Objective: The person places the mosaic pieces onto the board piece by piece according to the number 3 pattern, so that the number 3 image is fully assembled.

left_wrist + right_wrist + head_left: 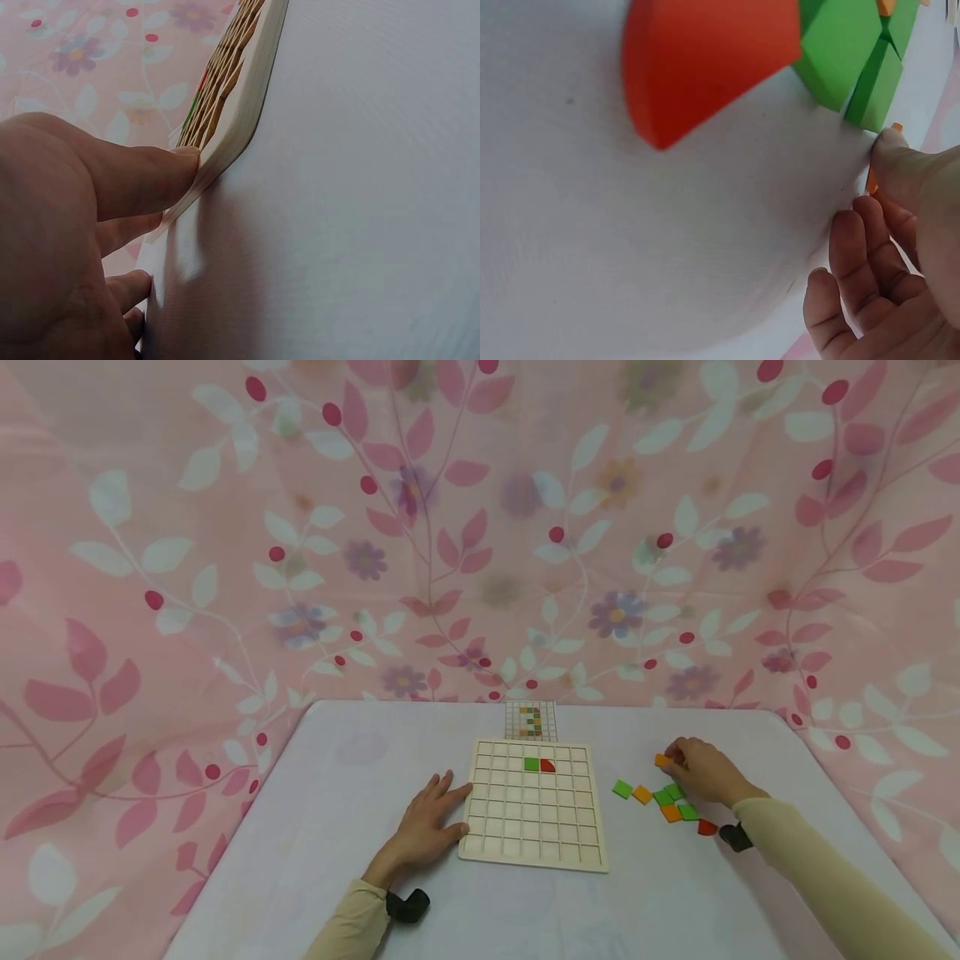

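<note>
A pale wooden grid board [532, 817] lies on the table, with a green square tile [532, 764] and a red round-edged tile [548, 766] side by side in its upper cells. At the board's left edge, my left hand [427, 827] rests with thumb and fingertips touching the rim; the left wrist view shows the thumb [150, 180] against the side. My right hand [708, 768] pinches an orange tile [663, 760] between thumb and fingers, right of the board. Near it lie several loose green tiles [687, 812], orange tiles [671, 813] and a red tile [707, 827].
Behind the board lies a small printed grid card [531, 720] with coloured squares. A white cloth covers the table [360, 777], and a pink floral curtain [480, 527] hangs beyond its far edge. Dark devices [408, 906] are strapped at both wrists.
</note>
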A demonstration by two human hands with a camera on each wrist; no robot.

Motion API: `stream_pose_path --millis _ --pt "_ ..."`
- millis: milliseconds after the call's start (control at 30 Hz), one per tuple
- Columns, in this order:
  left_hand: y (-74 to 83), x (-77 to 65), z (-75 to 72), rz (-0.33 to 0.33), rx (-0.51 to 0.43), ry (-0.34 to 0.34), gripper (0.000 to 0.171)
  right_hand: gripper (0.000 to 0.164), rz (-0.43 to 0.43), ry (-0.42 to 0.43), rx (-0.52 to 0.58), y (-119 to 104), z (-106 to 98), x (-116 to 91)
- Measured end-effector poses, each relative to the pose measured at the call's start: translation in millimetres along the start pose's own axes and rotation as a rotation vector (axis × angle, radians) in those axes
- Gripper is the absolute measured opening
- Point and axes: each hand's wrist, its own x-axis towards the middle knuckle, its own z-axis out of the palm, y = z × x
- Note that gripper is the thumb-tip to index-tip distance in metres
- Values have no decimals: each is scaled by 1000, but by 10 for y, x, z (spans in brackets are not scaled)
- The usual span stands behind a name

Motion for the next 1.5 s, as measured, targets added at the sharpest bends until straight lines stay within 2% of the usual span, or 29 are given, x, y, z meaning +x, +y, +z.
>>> stream_pose_path --millis 167,333,500,733,933,1200,1500 --pt "-1 -11 14 3 5 2 62 34 0 8 20 33 18 -45" --pt "12 -17 6 17 -13 6 62 29 11 16 -21 42 30 -72" --pt "-7 -18 21 68 -11 55 61 24 -8 30 -61 25 57 -60" --pt "25 -12 -6 25 -17 18 62 23 -41 42 -95 -9 62 -84" --pt "34 -21 -18 52 -14 42 62 24 -36 35 -89 -106 76 -53" --pt "16 -20 -11 69 -7 37 61 20 -32 37 -90 -232 111 42" --pt "-31 -25 24 80 0 53 62 22 1 -12 -5 -489 165 154"
